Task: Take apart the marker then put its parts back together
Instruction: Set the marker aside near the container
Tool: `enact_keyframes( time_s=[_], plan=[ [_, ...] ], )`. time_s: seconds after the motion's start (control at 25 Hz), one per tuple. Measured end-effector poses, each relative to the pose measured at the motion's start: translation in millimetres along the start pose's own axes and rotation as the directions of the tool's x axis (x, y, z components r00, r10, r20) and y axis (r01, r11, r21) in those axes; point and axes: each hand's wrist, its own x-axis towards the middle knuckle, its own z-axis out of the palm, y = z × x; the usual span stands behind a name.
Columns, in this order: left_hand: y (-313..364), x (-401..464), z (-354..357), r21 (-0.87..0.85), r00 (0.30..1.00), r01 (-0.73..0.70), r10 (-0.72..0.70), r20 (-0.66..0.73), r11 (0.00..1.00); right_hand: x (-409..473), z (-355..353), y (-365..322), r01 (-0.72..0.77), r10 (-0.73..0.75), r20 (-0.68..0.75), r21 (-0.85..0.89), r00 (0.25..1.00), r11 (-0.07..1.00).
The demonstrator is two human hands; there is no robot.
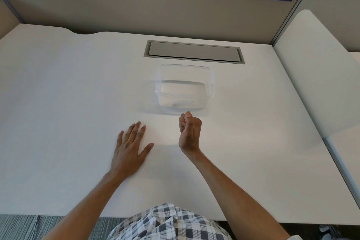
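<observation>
Head view is looking down on a white desk (58,87), and the left hand (129,150) is lying flat at about seven o'clock from the middle of the frame, fingers straight and spread, palm resting on the bare surface, holding nothing. Over at five o'clock the right hand (190,132) is hovering in a loose fist, fingers curled in with the thumb tucked on top; nothing is poking out of it, so it looks empty, though something small could be hidden inside.

Straight ahead at twelve o'clock from the right hand, a clear plastic container (185,72) is sitting just beyond the knuckles. Something faint and pale, with a thin dark line, is lying on its floor near the front wall; that may well be the marker (182,103), but it is too washed out to say for certain.

Judging from this, the marker is untouched and the job is not yet begun. That flat left hand seems to be steadying the body while the right one is poised close to the tub for a reach inside.
</observation>
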Motion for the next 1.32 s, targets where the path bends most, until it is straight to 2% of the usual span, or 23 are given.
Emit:
enact_keyframes(
  time_s=[1.04,1.2,1.32],
  plan=[
    [2.5,-0.9,-3.5,-0.005,1.0,0.001,-0.001,0.009,1.0,-0.6,-1.4,-3.1,-0.026,0.027,0.015,-0.02,1.0,0.999],
    [1.8,-0.8,-2.8,-0.006,1.0,0.0,0.0,0.002,1.0,-1.5,-8.3,-2.1,-0.03,0.034,0.042,-0.076,0.999,0.997],
    [0.9,-0.3,-1.5,-0.003,1.0,-0.003,0.003,-0.004,1.0,1.1,-14.0,-1.4,-0.064,0.065,0.096,-0.015,0.993,0.998]
  ],
)
